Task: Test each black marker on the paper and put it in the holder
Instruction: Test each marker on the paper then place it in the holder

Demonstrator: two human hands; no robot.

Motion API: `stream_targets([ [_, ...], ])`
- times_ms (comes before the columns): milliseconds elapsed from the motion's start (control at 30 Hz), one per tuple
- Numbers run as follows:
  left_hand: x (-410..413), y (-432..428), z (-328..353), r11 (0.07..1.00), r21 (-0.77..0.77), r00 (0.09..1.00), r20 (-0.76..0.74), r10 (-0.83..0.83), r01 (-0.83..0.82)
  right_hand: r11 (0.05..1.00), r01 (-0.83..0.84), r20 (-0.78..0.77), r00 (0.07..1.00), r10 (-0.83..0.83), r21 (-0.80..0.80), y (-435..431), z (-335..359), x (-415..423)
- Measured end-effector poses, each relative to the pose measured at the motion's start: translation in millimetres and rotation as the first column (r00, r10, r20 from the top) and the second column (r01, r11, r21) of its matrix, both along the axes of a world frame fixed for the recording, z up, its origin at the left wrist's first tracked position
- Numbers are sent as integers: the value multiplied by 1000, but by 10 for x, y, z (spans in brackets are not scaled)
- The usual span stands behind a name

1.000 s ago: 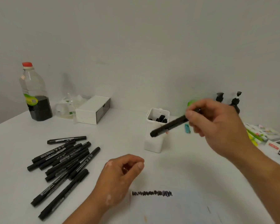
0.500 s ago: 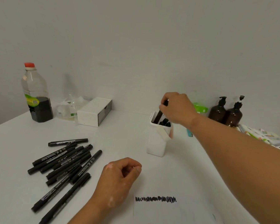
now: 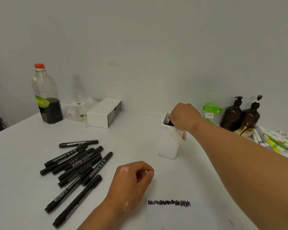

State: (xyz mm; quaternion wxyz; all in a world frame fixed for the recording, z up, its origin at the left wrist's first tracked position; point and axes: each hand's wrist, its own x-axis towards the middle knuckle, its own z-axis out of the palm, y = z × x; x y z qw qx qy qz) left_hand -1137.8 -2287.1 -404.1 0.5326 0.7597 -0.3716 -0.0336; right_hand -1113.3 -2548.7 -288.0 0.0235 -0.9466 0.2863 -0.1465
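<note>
1. One change from half a second ago: the right hand (image 3: 184,117) has sunk lower onto the mouth of the white holder (image 3: 168,146). The black marker (image 3: 170,124), which stood well above the rim then, now shows only as a short dark stub in the opening
2. The right hand's fingers are curled down round that marker's top end, fingertips at the rim on the holder's 9 o'clock side; the rest of the marker is hidden inside the holder
3. The holder stands upright on the white table (image 3: 23,163), at 12 o'clock from the paper (image 3: 189,218), whose far edge carries a black scribble (image 3: 169,203)
4. The left hand (image 3: 131,185) has kept its place at 10 o'clock of the paper, resting on the table, fingers loosely curled, holding nothing
5. The pile of black markers (image 3: 76,163) lies at 9 o'clock from the left hand, unchanged
6. Two brown pump bottles (image 3: 233,115) stand at 3 o'clock of the holder, a white box (image 3: 103,112) at its 9 o'clock
</note>
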Motion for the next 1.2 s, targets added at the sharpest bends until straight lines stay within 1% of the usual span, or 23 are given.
stream_targets([
  [67, -9, 3, -6, 1000, 17, 999, 37, -5, 4, 1000, -18, 46, 999, 18, 4, 12, 64, -50],
  [200, -20, 9, -8, 999, 36, 997, 75, -14, 11, 996, -90, 261, 962, 80, 28, 124, 208, -334],
  [333, -30, 16, -8, 998, 66, 992, 124, -3, -5, 992, -109, 347, 934, 81, 61, 262, 154, -815],
  [433, -15, 27, -11, 997, 67, 992, 125, 20, -29, 973, -116, 368, 929, 35, 200, 322, -51, -1245],
  [533, -16, 38, -20, 995, 80, 990, 130, 47, -58, 951, -110, 341, 940, 5, 288, 376, -363, -1682],
  [667, -70, 45, -44, 988, 132, 983, 172, 63, -86, 903, -151, 336, 942, 8, 402, 506, -759, -2128],
  [800, -170, 76, -1, 980, 182, 974, 224, 35, -77, 891, -171, 326, 945, 27, 422, 645, -1051, -2345],
  [900, -212, 190, 57, 970, 222, 948, 318, 22, -97, 889, -189, 370, 929, 23, 418, 682, -1137, -2411],
  [967, -224, 344, 51, 957, 250, 927, 374, 41, -143, 897, -199, 397, 917, 29, 394, 686, -1160, -2427],
  [1033, -215, 553, 17, 925, 296, 898, 430, 92, -236, 903, -215, 401, 915, 54, 371, 712, -1177, -2432],
  [1100, -159, 780, -22, 871, 325, 856, 484, 181, -368, 900, -241, 391, 916, 88, 363, 754, -1194, -2421],
  [1200, -37, 1064, -71, 770, 323, 776, 540, 327, -550, 893, -279, 384, 914, 134, 353, 828, -1201, -2394],
])
